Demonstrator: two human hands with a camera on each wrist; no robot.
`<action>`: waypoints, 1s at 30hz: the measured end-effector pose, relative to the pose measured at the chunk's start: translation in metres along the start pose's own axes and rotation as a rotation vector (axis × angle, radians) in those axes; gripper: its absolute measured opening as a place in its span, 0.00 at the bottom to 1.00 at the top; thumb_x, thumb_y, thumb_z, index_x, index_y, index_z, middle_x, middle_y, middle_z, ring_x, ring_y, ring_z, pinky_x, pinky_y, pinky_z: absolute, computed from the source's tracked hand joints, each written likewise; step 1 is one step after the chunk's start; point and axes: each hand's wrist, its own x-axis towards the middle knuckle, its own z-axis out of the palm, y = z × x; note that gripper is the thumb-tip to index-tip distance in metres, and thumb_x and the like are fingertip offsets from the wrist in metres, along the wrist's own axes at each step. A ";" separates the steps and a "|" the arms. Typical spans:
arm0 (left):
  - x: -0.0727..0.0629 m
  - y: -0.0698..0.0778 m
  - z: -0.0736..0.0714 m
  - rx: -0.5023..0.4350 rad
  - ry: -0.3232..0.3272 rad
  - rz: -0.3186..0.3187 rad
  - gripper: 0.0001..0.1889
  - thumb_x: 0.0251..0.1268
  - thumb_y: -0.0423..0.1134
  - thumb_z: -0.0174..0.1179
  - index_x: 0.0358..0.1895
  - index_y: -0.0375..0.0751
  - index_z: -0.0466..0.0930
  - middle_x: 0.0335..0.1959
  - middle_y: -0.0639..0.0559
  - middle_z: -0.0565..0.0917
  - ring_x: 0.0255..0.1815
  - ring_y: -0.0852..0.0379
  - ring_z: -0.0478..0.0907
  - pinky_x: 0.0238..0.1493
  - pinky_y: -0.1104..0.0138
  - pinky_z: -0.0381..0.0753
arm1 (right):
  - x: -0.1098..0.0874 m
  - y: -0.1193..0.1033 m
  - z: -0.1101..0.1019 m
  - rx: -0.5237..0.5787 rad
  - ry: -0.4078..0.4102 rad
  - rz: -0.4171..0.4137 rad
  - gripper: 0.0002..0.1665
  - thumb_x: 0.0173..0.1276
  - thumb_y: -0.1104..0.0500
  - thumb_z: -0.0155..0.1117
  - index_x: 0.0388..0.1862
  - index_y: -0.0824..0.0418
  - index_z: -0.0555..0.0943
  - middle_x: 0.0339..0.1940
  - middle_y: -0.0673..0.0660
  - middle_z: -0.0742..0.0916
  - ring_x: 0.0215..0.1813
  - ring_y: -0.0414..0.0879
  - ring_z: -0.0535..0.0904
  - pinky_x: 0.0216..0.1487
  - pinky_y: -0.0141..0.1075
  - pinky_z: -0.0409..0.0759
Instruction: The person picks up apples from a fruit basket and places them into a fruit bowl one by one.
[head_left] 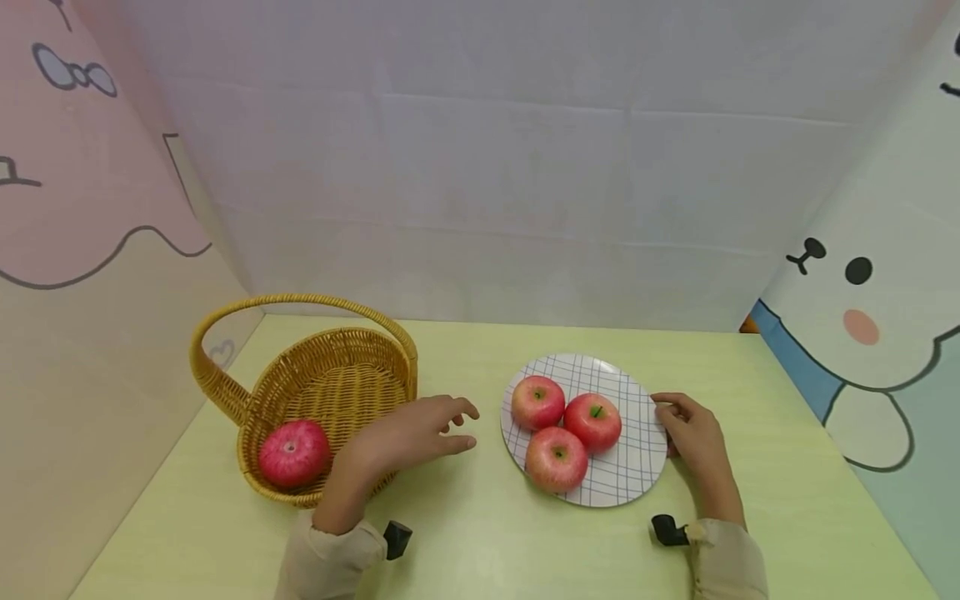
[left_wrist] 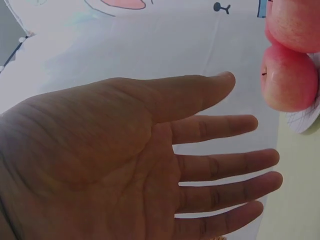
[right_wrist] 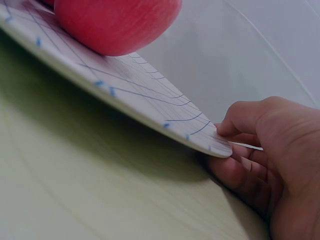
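Note:
Three red apples sit close together on the left part of a round white plate with a blue grid pattern. My right hand pinches the plate's right rim, with fingers above and below the edge in the right wrist view. Between the basket and the plate, my left hand hovers with nothing in it, its fingers spread and pointing toward the apples. Another round, pink-red fruit lies in the front left of a woven basket, partly below my left forearm.
The basket's tall arched handle rises at the left of the pale yellow-green table. A white cloth wall closes off the back, and printed cartoon panels stand at both sides. Black wrist-camera mounts jut inward from both sleeves.

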 end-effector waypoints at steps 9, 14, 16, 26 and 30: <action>0.011 0.002 0.010 -0.029 -0.007 0.067 0.20 0.77 0.46 0.60 0.66 0.44 0.77 0.61 0.44 0.83 0.63 0.44 0.80 0.62 0.50 0.80 | -0.001 -0.001 0.001 0.004 -0.004 0.013 0.24 0.82 0.52 0.55 0.70 0.60 0.77 0.48 0.62 0.84 0.28 0.41 0.77 0.27 0.33 0.81; 0.022 0.002 0.021 -0.066 0.008 0.107 0.24 0.78 0.46 0.60 0.71 0.44 0.73 0.66 0.42 0.81 0.65 0.42 0.79 0.64 0.48 0.80 | -0.001 -0.001 0.001 -0.004 -0.006 0.016 0.24 0.82 0.52 0.55 0.70 0.60 0.77 0.47 0.61 0.83 0.28 0.41 0.77 0.27 0.33 0.81; 0.027 0.003 0.027 -0.060 0.030 0.117 0.26 0.78 0.45 0.59 0.74 0.43 0.70 0.66 0.40 0.79 0.65 0.41 0.79 0.65 0.47 0.80 | -0.001 -0.001 0.001 -0.004 -0.003 0.015 0.24 0.82 0.52 0.55 0.70 0.60 0.77 0.46 0.61 0.83 0.28 0.41 0.77 0.27 0.33 0.81; 0.044 0.005 0.052 0.009 0.079 0.075 0.35 0.79 0.46 0.58 0.83 0.47 0.56 0.72 0.35 0.71 0.63 0.45 0.79 0.66 0.50 0.79 | -0.001 -0.001 0.001 -0.001 -0.003 0.012 0.24 0.82 0.53 0.55 0.70 0.60 0.77 0.44 0.60 0.84 0.27 0.40 0.77 0.27 0.33 0.81; 0.048 0.004 0.056 0.012 0.080 0.076 0.35 0.79 0.45 0.57 0.83 0.51 0.57 0.74 0.35 0.69 0.62 0.44 0.79 0.65 0.49 0.80 | 0.000 -0.001 0.000 -0.003 0.002 0.010 0.23 0.81 0.53 0.55 0.70 0.60 0.78 0.44 0.60 0.84 0.27 0.41 0.77 0.27 0.33 0.81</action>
